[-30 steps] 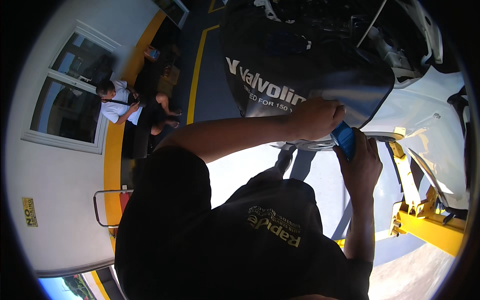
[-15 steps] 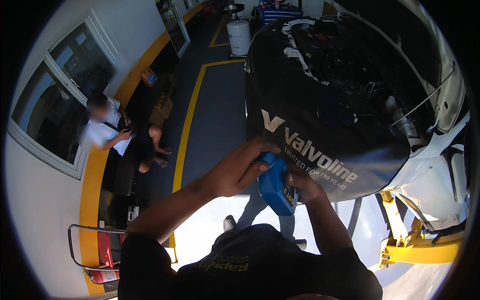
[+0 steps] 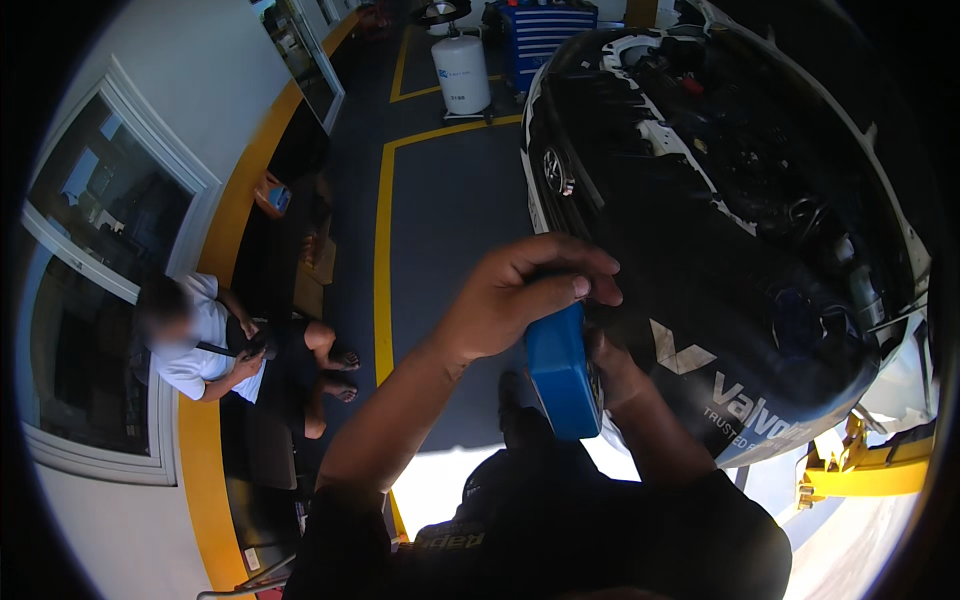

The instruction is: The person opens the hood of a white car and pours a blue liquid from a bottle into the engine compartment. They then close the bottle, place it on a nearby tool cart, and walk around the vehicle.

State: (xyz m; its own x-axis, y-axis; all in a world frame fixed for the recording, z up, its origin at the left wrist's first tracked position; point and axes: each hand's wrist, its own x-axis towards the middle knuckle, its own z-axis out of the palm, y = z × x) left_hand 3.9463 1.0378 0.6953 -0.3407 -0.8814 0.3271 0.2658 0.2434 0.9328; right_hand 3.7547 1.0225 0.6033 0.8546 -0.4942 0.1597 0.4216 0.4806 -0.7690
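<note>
A blue plastic brake fluid bottle (image 3: 558, 370) is held in front of my chest, its base toward me. My left hand (image 3: 525, 295) closes over the bottle's top end, with thumb and fingers bent around it. The cap is hidden under that hand. Along the bottle's right side, my right hand (image 3: 615, 370) grips the body; most of its fingers are behind the bottle.
Ahead to the right stands a car with its engine bay (image 3: 750, 160) exposed and a black fender cover (image 3: 690, 300) over its front. A person (image 3: 215, 340) sits at the left wall. Farther off are a white tank (image 3: 462, 75), a blue tool cabinet (image 3: 545, 45) and, at right, a yellow lift arm (image 3: 870, 475).
My view has turned, so the car sits farther right. My left hand has come up over the bottle's top, covering the cap. The bottle has turned, hiding most of its label.
</note>
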